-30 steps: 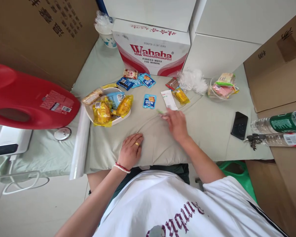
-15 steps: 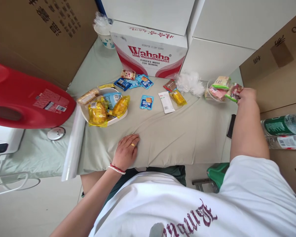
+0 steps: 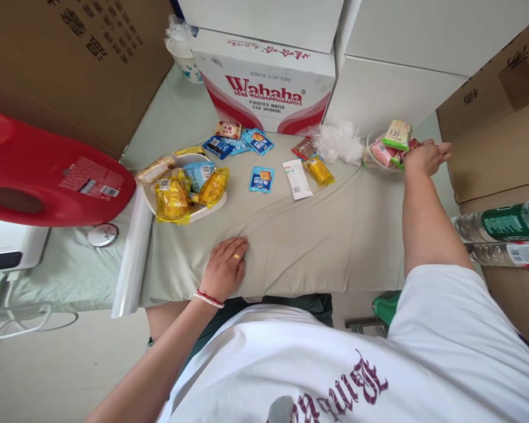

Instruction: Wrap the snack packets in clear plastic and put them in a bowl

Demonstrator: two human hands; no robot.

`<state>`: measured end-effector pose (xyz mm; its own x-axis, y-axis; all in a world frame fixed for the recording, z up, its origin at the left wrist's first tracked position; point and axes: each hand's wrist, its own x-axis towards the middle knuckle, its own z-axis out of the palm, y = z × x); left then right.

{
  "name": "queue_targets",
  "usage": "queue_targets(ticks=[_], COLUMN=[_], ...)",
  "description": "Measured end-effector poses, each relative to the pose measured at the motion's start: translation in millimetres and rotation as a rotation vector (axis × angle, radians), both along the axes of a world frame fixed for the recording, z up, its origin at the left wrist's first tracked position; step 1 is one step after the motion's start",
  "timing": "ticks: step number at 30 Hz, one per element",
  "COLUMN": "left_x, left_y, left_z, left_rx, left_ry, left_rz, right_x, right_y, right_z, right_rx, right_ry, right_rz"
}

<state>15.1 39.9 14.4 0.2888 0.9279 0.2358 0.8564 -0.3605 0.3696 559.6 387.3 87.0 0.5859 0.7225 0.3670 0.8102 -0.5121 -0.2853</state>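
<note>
Head view: we see left hand [image 3: 224, 267] flat, fingers spread, on counter [image 3: 335, 235]. Right hand [image 3: 425, 157] touches bowl [image 3: 369, 154] of snack packs [image 3: 397, 134], far right; grip we cannot tell.

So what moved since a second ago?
The right hand swung from the middle of the cloth to the snack bowl on the right; whether it grips a packet is unclear. The left hand stayed flat, and the snack plate stayed put.

— What covers the table [image 3: 300, 235]?
— Matt, pale green cloth, softly creased.
— And the snack packets [image 3: 397, 134]?
— Glossy plastic film. The red jug [image 3: 35, 170] is smooth, shiny plastic, and the boxes [image 3: 264, 88] are matt cardboard.
</note>
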Motion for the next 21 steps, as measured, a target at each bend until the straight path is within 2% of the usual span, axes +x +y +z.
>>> queue_targets(ticks=[2, 5, 7, 10, 13, 16, 19, 21], left_x=[0, 0, 0, 0, 0, 0, 0, 0], left_y=[0, 0, 0, 0, 0, 0, -1, 0], left_z=[-0.5, -0.9, -1.0, -0.5, 0.3, 0.8, 0.6, 0.3], left_rx=[0.001, 0.003, 0.007, 0.016, 0.024, 0.032, 0.044, 0.05], left_ry=[-0.011, -0.029, -0.035, -0.035, -0.027, -0.021, -0.016, -0.019], left_rz=[0.002, 0.001, 0.0, -0.003, -0.008, -0.016, -0.026, -0.028], right_x=[5, 6, 1, -14, -32, -50, -65, -73], right_y=[-1, -6, -9, -4, 11, 26, 27, 21], right_z=[9.2, 22.0, 25.7, 25.5, 24.7, 22.5, 15.1, 8.9], right_rx=[-0.076, -0.058, -0.064, -0.158, -0.272, -0.301, -0.184, -0.088], right_ry=[0.146, 0.11, 0.018, -0.159, -0.158, -0.064, -0.027, -0.032], right_rz=[-0.136, -0.097, 0.007, 0.267, 0.395, 0.32, 0.194, 0.158])
